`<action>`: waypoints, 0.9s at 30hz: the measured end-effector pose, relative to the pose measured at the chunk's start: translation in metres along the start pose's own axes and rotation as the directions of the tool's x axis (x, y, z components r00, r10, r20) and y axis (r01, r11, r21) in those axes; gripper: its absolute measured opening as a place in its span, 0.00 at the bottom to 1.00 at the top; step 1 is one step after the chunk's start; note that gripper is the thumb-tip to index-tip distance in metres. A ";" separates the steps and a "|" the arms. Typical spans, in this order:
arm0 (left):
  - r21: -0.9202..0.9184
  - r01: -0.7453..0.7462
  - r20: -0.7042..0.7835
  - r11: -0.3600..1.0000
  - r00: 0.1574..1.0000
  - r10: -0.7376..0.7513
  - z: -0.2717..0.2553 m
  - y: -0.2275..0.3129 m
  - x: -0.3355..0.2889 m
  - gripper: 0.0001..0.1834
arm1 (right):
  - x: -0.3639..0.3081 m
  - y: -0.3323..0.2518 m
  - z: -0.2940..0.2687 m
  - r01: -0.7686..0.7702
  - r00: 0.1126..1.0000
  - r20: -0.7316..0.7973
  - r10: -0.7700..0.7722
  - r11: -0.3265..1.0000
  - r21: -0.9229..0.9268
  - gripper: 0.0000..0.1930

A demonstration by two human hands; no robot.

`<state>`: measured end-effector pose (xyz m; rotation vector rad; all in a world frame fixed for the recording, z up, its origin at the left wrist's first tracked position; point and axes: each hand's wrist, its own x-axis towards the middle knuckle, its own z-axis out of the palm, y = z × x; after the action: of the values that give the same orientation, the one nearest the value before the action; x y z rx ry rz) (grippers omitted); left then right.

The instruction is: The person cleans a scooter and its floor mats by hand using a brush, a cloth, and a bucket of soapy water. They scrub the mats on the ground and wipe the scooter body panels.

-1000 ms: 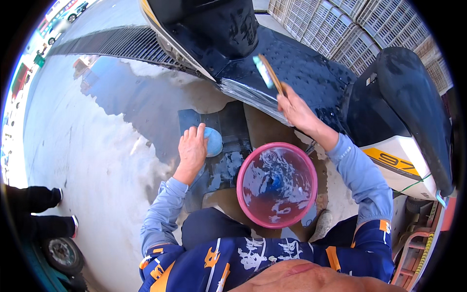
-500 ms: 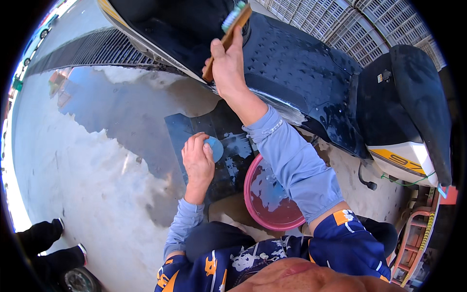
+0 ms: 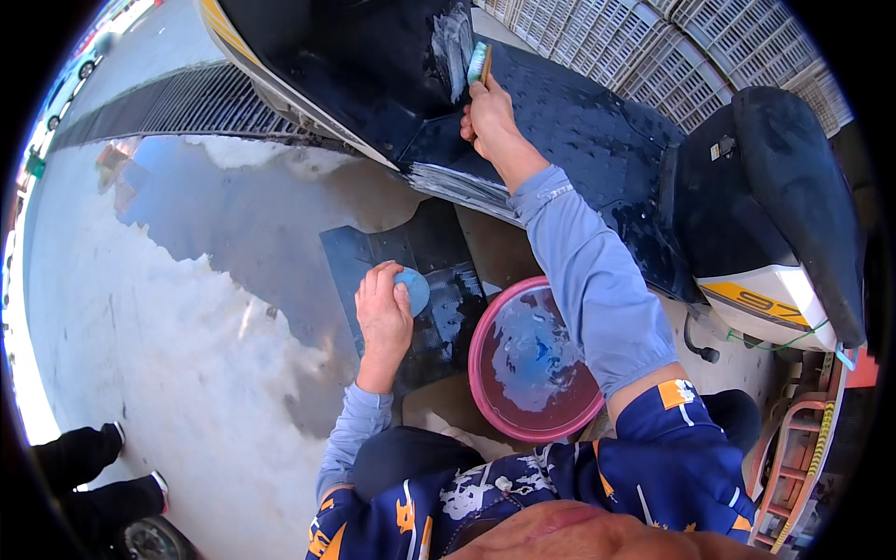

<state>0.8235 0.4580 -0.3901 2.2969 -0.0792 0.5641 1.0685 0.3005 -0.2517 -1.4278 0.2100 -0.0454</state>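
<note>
Beyond the pink basin (image 3: 537, 434), the right hand (image 3: 489, 119) wraps its fingers around the lower end of a wooden-backed scrub brush (image 3: 483, 65), a grip that seems to keep the knuckles behind the head and turns the bristles toward the foam-streaked front panel of the scooter (image 3: 597, 121); whether they touch it, I cannot tell. Left of the basin, above a black floor mat (image 3: 434, 245), the left hand (image 3: 384, 313) curls over the near edge of a round light-blue piece (image 3: 416, 291), perhaps a sponge, thumb at its side, probably pinching it; the palm is hidden. The basin, holding sudsy water (image 3: 537, 359), stands on the ground close to the person, likely so that either hand can reach it. The mat lies flat just beside it.
</note>
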 end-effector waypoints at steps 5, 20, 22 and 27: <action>0.000 0.008 0.062 1.000 0.998 -0.008 0.000 0.010 0.006 0.13 | -0.018 -0.032 0.010 0.347 0.938 0.050 -0.344 0.935 -0.073 0.17; 0.189 -0.023 0.063 0.982 0.998 0.011 -0.006 0.003 -0.002 0.22 | -0.253 0.125 -0.141 -0.786 0.559 0.691 0.457 0.557 0.267 0.27; 0.236 -0.015 0.058 0.972 0.998 0.001 -0.008 0.004 -0.003 0.22 | -0.255 0.136 -0.136 -0.830 0.494 0.760 0.422 0.489 0.269 0.26; 0.282 -0.007 0.053 0.959 0.999 -0.008 0.001 -0.001 -0.009 0.22 | -0.242 0.148 -0.125 -0.886 0.432 0.825 0.363 0.339 0.315 0.24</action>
<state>0.8163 0.4574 -0.3951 2.5896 -0.0249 0.5427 0.7954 0.2375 -0.3851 -0.3340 0.1848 0.9991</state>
